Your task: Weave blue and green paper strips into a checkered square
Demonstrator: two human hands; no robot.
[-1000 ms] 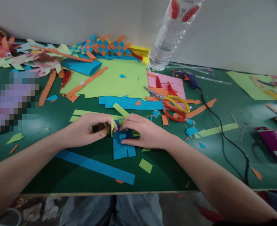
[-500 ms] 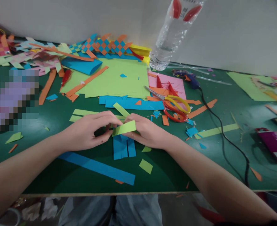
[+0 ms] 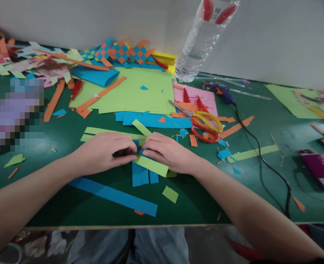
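Note:
My left hand and my right hand meet over the table, fingertips pinching a small piece of interlaced blue and green paper strips. From the pinch a light green paper strip slants down to the right, below my right fingers. Blue paper strips hang toward me under it. More green strips stick out behind the hands. The fingertips partly cover the folded middle. Nearest my left forearm, a long blue strip lies flat.
Scissors with yellow and red handles lie beyond my right hand. Behind are green sheets, woven paper fish and a tilted water bottle. A glue gun trails a black cord. A purple object lies at right.
The green strip's free end has swung from pointing up and right to slanting down and right. My left fingers have shifted slightly on the piece; the right hand has barely moved.

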